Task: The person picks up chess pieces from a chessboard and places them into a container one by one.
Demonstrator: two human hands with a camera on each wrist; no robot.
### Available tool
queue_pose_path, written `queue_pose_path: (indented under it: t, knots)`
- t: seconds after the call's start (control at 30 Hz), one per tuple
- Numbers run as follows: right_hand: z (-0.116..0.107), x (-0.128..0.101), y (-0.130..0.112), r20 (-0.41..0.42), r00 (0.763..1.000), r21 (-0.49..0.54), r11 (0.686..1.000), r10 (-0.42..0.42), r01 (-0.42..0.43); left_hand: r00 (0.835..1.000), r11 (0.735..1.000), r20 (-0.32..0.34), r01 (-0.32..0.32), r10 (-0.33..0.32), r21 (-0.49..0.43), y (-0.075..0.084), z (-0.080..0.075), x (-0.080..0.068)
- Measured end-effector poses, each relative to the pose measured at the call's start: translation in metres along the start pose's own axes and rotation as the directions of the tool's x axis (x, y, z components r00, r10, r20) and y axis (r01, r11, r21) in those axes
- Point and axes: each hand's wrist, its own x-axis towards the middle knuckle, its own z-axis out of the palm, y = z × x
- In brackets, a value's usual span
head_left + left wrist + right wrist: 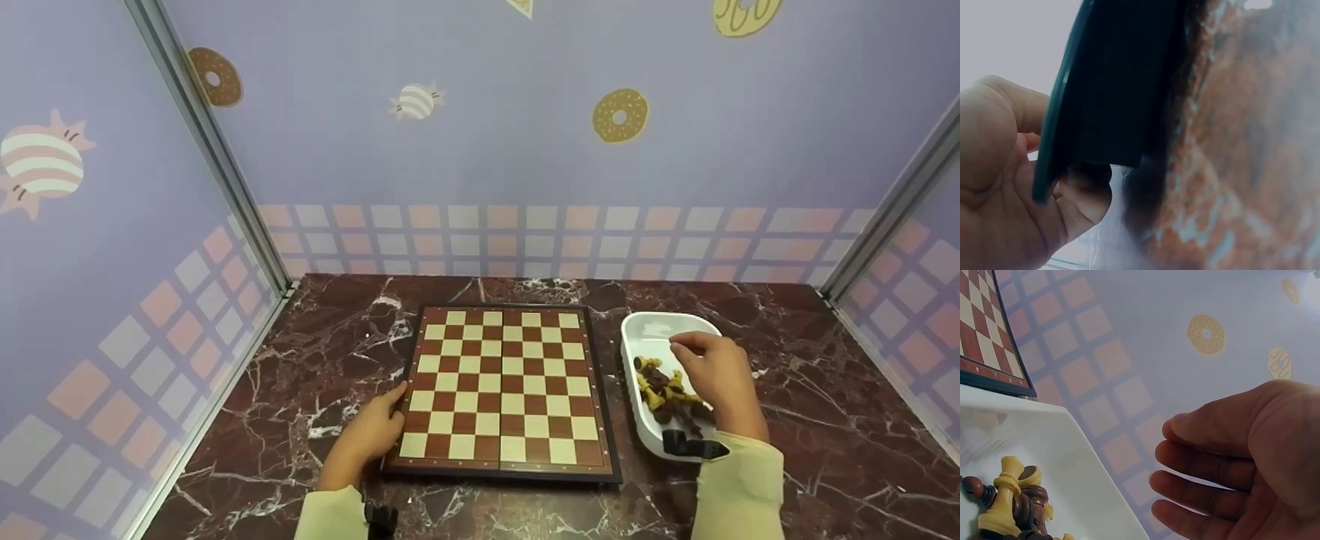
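My left hand (373,433) rests at the near left edge of the chessboard (501,388), which lies flat and open on the dark marbled worktop (817,420) with no pieces on its squares. The grip of that hand is on the board's rim: in the left wrist view my thumb and fingers (1081,205) curl around the dark edge of the chessboard (1112,84), so I am pinching the frame itself, the board lying right against my palm.

My right hand (716,379) hangs over the white tray (652,330) that sits just beside the board's right edge, not touching it as far as I can tell. The chess pieces (667,394), a mixed heap of pale yellow and dark brown ones, lie in the near half of the tray, just below and to the left of my palm. From the right wrist view my right hand (1241,461) has its fingers (1207,433) loosely bent and lying side by side, holding nothing; the grip is relaxed and empty. The chess pieces (1008,503) sit low in the white tray (1072,455), apart from my fingertips, with a pale pawn standing among toppled brown ones. The far half of the tray is bare white.

Behind everything stands the lilac wall (525,150) with doughnut prints.
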Motion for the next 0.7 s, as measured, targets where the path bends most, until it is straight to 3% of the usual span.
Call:
queue_pose_path:
  t: [0.4,0.7]
  knots:
    - [0.003,0.0,-0.012,-0.035,0.999,0.049,0.999,-0.021,0.023,0.999,0.999,0.029,0.012,-0.013,0.031,0.005,-0.005,0.006]
    - [0.001,0.011,-0.033,-0.099,0.989,0.029,0.993,-0.109,0.112,1.0,0.987,0.021,0.015,-0.019,0.159,0.026,-0.035,0.019]
